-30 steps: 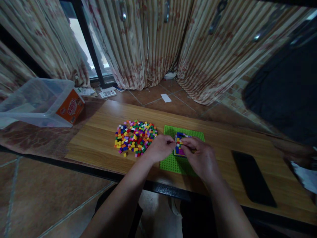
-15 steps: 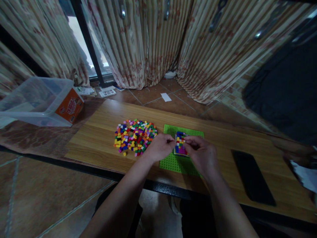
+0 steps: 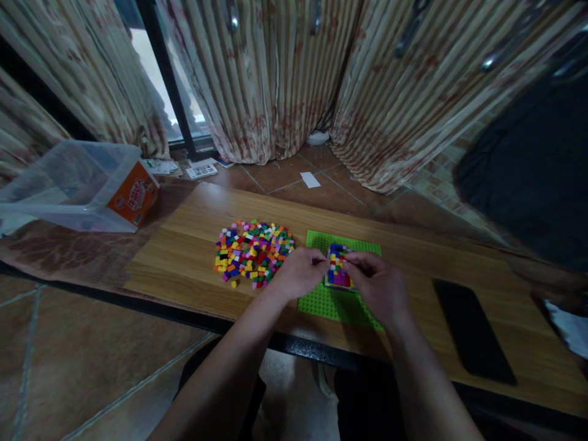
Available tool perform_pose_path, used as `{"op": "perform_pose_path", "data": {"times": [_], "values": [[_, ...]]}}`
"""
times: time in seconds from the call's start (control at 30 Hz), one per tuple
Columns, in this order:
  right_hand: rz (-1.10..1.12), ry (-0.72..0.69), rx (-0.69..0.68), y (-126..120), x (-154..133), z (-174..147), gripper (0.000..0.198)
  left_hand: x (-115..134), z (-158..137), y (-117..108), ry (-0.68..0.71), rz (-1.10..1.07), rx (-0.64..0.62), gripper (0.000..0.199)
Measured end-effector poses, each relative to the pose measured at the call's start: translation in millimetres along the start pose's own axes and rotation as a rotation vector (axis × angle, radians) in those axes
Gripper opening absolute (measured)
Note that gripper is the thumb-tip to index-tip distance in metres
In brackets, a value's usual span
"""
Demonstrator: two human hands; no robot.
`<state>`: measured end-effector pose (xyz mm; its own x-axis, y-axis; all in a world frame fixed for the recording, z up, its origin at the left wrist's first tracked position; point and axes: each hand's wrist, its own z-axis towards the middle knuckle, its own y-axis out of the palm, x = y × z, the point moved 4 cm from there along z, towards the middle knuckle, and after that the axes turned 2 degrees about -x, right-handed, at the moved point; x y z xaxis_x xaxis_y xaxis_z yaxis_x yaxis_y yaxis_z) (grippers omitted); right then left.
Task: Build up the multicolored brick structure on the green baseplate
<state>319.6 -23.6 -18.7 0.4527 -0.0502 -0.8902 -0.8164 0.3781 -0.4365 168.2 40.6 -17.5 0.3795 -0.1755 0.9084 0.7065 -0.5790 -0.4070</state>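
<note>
A green studded baseplate [image 3: 321,305] lies on the wooden board, bearing a small block build [image 3: 339,278] of many colours. My left hand [image 3: 301,272] is at the build's left side, thumb and forefinger closed near its edge. On the opposite side, my right hand [image 3: 379,285] has its fingers curled in a pinch over the build's right edge. Whatever sits between the fingertips of either hand is too small or hidden to make out. Left of the baseplate spreads a pile of loose toy bricks [image 3: 250,252] in mixed colours.
A clear plastic bin [image 3: 78,214] with an orange label stands at the far left. On the right lies a flat black object [image 3: 473,331], perhaps a phone or tray. Striped curtains [image 3: 257,79] hang behind, and a white paper [image 3: 310,179] is on the tiled floor.
The whole view has shifted slightly, with things appearing a little further right. Both hands stay at the build, with hardly any movement of their own.
</note>
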Motion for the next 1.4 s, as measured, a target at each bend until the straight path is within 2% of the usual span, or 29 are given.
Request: {"op": "perform_pose_path", "data": {"times": [0.4, 1.07, 1.27, 1.4], "values": [[-0.031, 0.009, -0.011, 2.8, 1.0, 0.4, 0.017, 0.5, -0.3, 0.6, -0.007, 0.002, 0.008, 0.025], [0.099, 0.062, -0.032, 6.0, -2.2, 6.8, 0.010, 2.1, -2.9, 0.3, -0.010, -0.004, 0.011, 0.022], [0.110, 0.079, -0.035, 4.3, -1.4, 6.0, 0.013, -9.4, 0.5, -6.5, -0.051, -0.214, 0.071, 0.009], [0.152, 0.043, 0.046, 0.0, -7.4, 3.4, 0.015, -11.8, 2.9, -11.4, -0.112, -0.447, 0.122, 0.005]]}}
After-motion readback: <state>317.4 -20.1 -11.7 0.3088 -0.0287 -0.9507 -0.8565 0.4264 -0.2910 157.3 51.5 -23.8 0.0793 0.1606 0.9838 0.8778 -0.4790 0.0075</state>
